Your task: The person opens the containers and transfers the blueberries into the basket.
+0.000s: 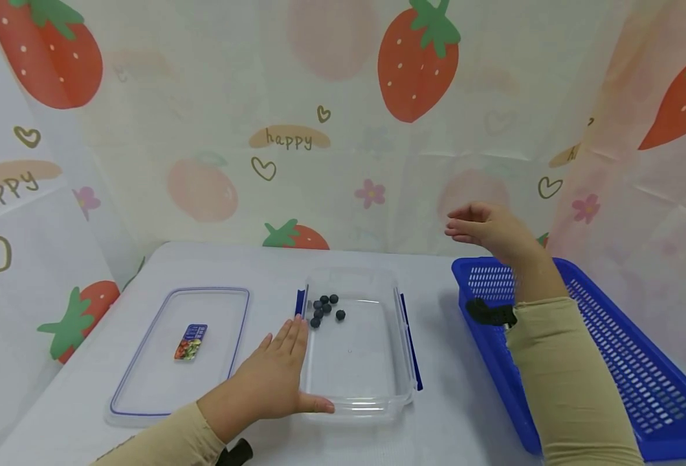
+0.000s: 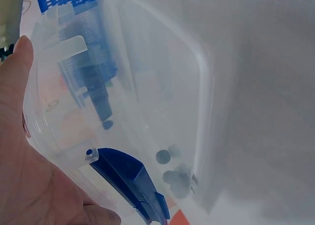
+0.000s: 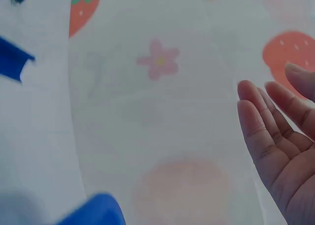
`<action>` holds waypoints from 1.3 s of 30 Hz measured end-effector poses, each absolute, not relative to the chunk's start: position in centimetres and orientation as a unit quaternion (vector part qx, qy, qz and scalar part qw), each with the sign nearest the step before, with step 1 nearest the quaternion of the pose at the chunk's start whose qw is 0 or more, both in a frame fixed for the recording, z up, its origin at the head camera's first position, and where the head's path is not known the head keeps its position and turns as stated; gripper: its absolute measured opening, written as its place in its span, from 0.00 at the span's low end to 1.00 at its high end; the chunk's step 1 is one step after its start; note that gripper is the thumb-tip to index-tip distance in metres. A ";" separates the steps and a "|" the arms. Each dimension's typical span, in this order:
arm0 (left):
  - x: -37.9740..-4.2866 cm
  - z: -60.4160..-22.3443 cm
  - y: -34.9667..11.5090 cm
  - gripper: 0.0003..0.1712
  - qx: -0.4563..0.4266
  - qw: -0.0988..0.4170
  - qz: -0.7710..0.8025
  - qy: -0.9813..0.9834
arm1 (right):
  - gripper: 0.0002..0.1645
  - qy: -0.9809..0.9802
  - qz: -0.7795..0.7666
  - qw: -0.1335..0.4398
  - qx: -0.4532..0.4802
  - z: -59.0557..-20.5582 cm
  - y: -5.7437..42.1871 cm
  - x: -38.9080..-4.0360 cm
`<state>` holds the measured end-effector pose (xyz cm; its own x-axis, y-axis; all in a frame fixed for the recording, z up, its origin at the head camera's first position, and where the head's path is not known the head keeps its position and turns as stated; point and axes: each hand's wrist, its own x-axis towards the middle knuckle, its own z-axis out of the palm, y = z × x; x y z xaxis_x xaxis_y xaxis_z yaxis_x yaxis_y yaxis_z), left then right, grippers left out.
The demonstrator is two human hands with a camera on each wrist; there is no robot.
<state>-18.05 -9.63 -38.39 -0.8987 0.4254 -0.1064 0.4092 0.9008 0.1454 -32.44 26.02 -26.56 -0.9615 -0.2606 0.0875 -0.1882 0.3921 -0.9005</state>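
Observation:
A clear plastic food container with blue side latches stands uncovered on the table. Several blueberries lie in its far left corner. My left hand rests along the container's left side, fingers straight and thumb out at the front rim. In the left wrist view, the palm faces the container wall, near a hanging blue latch. My right hand is raised above the far end of a blue basket, its fingers loosely bent. Nothing shows between those fingers in the right wrist view.
Left of the container, a clear lid with a blue seal lies flat, bearing a small printed label. The basket takes up the table's right side, under my right forearm. A strawberry-print curtain hangs behind the table.

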 end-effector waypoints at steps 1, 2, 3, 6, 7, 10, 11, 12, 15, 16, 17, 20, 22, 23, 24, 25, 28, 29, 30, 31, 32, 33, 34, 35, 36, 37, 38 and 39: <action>-18.0 -38.4 -9.6 0.75 0.215 0.068 0.059 0.973 | 0.22 0.836 -0.529 0.039 -0.138 -26.6 25.3 -32.6; -18.1 -38.3 -9.6 0.75 0.215 0.068 0.059 0.972 | 0.21 0.837 -0.526 0.044 -0.143 -26.8 24.6 -32.7; -18.1 -38.3 -9.6 0.75 0.216 0.067 0.058 0.972 | 0.21 0.838 -0.522 0.049 -0.151 -26.9 23.9 -32.8; -18.1 -38.4 -9.6 0.75 0.217 0.068 0.056 0.972 | 0.21 0.837 -0.516 0.064 -0.170 -27.6 21.9 -33.1; -18.2 -38.4 -9.6 0.75 0.217 0.069 0.057 0.972 | 0.20 0.835 -0.516 0.069 -0.180 -27.9 21.2 -33.2; -18.2 -38.5 -9.6 0.74 0.217 0.070 0.058 0.972 | 0.19 0.822 -0.527 0.082 -0.199 -28.7 19.2 -33.5; -18.3 -38.5 -9.6 0.74 0.216 0.071 0.057 0.972 | 0.19 0.819 -0.528 0.088 -0.205 -28.9 18.5 -33.6; -18.3 -38.6 -9.6 0.73 0.215 0.072 0.058 0.972 | 0.18 0.818 -0.529 0.092 -0.207 -29.2 17.9 -33.7; -18.4 -38.7 -9.6 0.74 0.214 0.073 0.057 0.972 | 0.18 0.819 -0.525 0.104 -0.207 -30.1 16.1 -33.8; -18.4 -38.7 -9.6 0.74 0.214 0.073 0.057 0.972 | 0.17 0.820 -0.524 0.108 -0.204 -30.4 15.5 -33.9; -18.4 -38.7 -9.6 0.74 0.215 0.073 0.056 0.972 | 0.17 0.819 -0.525 0.113 -0.201 -30.8 14.9 -33.9; -18.5 -38.6 -9.7 0.74 0.215 0.073 0.055 0.972 | 0.16 0.818 -0.528 0.124 -0.190 -31.8 13.0 -33.9; -18.5 -38.5 -9.7 0.74 0.214 0.073 0.054 0.973 | 0.16 0.814 -0.535 0.134 -0.181 -32.5 11.8 -33.9; -18.5 -38.5 -9.7 0.75 0.213 0.072 0.054 0.973 | 0.15 0.813 -0.537 0.138 -0.177 -32.8 11.2 -33.9; -18.5 -38.4 -9.7 0.75 0.213 0.072 0.054 0.973 | 0.15 0.814 -0.536 0.140 -0.173 -33.1 10.7 -33.9; -18.4 -38.4 -9.7 0.76 0.213 0.071 0.054 0.973 | 0.14 0.814 -0.536 0.144 -0.168 -33.5 10.1 -34.0; -18.4 -38.3 -9.7 0.76 0.214 0.070 0.054 0.973 | 0.12 0.822 -0.528 0.151 -0.153 -34.6 8.7 -34.1; -18.4 -38.3 -9.6 0.75 0.214 0.070 0.055 0.973 | 0.11 0.824 -0.524 0.153 -0.150 -34.9 8.3 -34.1; -18.4 -38.3 -9.6 0.76 0.215 0.071 0.054 0.973 | 0.11 0.827 -0.519 0.157 -0.146 -35.3 8.0 -34.2; -18.4 -38.3 -9.6 0.76 0.215 0.071 0.055 0.972 | 0.11 0.832 -0.512 0.161 -0.143 -35.8 7.7 -34.3; -18.4 -38.3 -9.6 0.76 0.216 0.071 0.055 0.972 | 0.10 0.836 -0.503 0.166 -0.144 -36.2 7.4 -34.3; -18.3 -38.3 -9.6 0.76 0.216 0.071 0.055 0.972 | 0.09 0.840 -0.494 0.171 -0.143 -36.6 7.2 -34.4; -18.3 -38.3 -9.6 0.76 0.217 0.071 0.055 0.972 | 0.08 0.845 -0.485 0.176 -0.141 -37.0 7.0 -34.4; -18.3 -38.3 -9.6 0.77 0.218 0.071 0.055 0.972 | 0.08 0.851 -0.472 0.180 -0.141 -37.3 6.9 -34.4; -18.3 -38.3 -9.6 0.77 0.218 0.071 0.053 0.972 | 0.07 0.857 -0.460 0.183 -0.141 -37.7 6.7 -34.4; -18.4 -38.4 -9.6 0.77 0.218 0.070 0.052 0.972 | 0.07 0.864 -0.445 0.186 -0.143 -37.9 6.6 -34.3; -18.4 -38.4 -9.7 0.77 0.217 0.070 0.052 0.972 | 0.06 0.868 -0.434 0.190 -0.146 -38.1 6.5 -34.3; -18.4 -38.4 -9.7 0.77 0.217 0.070 0.052 0.972 | 0.07 0.871 -0.426 0.195 -0.146 -38.3 6.4 -34.3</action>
<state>-18.40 -9.68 -38.36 -0.8962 0.4287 -0.1143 0.4142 0.9008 0.1307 -34.31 6.44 -38.25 -0.8811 -0.4209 -0.2158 -0.0879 0.5941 -0.7995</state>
